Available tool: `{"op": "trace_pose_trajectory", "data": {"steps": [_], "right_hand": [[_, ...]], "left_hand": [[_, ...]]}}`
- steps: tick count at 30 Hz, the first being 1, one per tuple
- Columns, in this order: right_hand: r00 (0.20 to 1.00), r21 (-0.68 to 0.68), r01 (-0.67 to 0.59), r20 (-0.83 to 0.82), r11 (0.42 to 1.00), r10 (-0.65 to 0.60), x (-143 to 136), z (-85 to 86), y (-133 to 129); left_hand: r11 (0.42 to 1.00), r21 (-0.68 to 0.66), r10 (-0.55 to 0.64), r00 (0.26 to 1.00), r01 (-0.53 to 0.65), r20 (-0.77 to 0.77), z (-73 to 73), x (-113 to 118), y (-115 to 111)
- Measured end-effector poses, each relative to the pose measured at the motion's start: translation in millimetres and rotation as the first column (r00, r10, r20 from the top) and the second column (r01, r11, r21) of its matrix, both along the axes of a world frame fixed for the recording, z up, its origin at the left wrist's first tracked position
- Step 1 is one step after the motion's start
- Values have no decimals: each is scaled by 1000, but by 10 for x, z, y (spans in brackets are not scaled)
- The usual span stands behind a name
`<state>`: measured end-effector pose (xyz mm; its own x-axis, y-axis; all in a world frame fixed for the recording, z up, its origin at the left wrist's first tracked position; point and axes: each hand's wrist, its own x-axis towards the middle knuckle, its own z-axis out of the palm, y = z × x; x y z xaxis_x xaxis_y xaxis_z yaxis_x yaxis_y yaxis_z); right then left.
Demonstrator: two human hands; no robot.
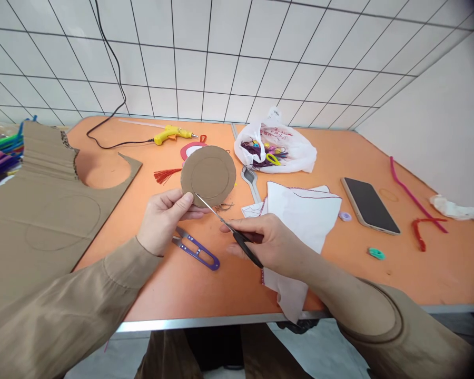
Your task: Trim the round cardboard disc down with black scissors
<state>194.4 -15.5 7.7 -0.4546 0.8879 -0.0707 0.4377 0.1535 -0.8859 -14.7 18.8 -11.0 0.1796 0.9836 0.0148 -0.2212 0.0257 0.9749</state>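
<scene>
My left hand (169, 216) pinches the lower left edge of a round cardboard disc (211, 173), which is held up above the table. A smaller circle is drawn inside the disc's rim. In my right hand (270, 242) is a pair of scissors (243, 242) with black handles. The tip of the blades meets the disc near the drawn line, close to my left thumb; I cannot tell whether it has pierced the cardboard. Purple thread snips (199, 251) lie on the table below the disc. White cloth (304, 210) with dark red stitching lies beyond my right hand.
A large cut cardboard sheet (59, 221) covers the left side. Behind are a yellow glue gun (174, 135) with its cord, a red tassel (168, 175) and a plastic bag (296, 150) of threads. A phone (370, 205) and pipe cleaners (413, 189) lie at right.
</scene>
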Motion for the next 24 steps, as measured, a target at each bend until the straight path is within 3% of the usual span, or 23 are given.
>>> {"op": "trace_pose_trajectory", "data": {"steps": [9, 24], "right_hand": [[998, -107, -61, -10, 992, 60, -39, 69, 51], [996, -215, 1, -85, 977, -20, -43, 126, 48]], "left_hand": [[999, -49, -10, 996, 15, 87, 56, -1, -6], [999, -39, -21, 997, 25, 81, 50, 12, -1]]}}
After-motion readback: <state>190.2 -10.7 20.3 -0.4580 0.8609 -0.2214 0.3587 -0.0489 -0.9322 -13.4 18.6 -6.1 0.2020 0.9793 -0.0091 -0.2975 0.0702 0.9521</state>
